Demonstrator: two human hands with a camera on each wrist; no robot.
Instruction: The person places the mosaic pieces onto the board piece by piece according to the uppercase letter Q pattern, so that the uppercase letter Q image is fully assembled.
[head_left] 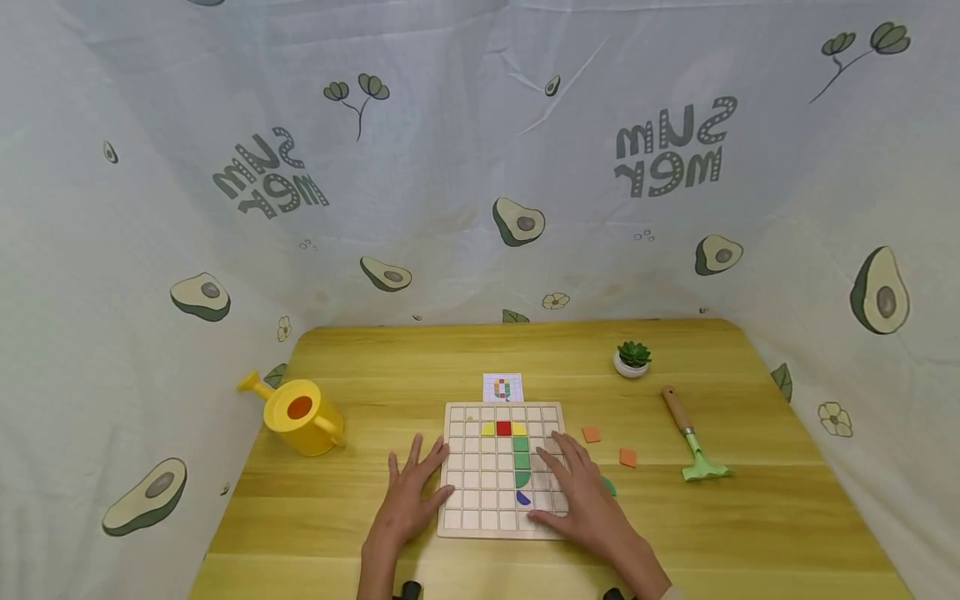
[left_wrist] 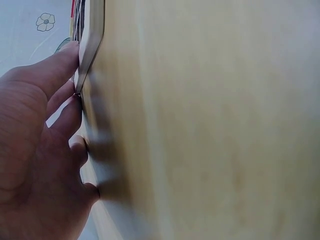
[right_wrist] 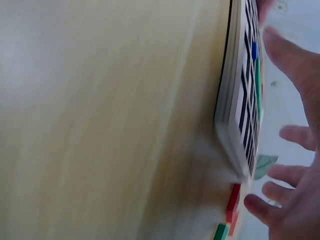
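A wooden grid board [head_left: 468,479] lies flat on the table. On it sit a red square [head_left: 504,428] between two yellow pieces [head_left: 488,429], green pieces [head_left: 521,461] in a column below, and a small blue piece [head_left: 523,498]. At the board's left edge is my left hand [head_left: 405,504], fingers spread; its thumb touches the edge in the left wrist view. My right hand [head_left: 588,504] hovers over the board's right side with fingers spread, holding nothing. It covers part of the board and of a loose green piece [head_left: 609,486].
A printed pattern card [head_left: 502,387] lies behind the board. Orange squares [head_left: 592,434] lie to its right, and the right wrist view shows a red piece [right_wrist: 233,202]. Farther out stand a yellow watering can [head_left: 303,417], a potted succulent [head_left: 633,358] and a green hand rake [head_left: 697,458].
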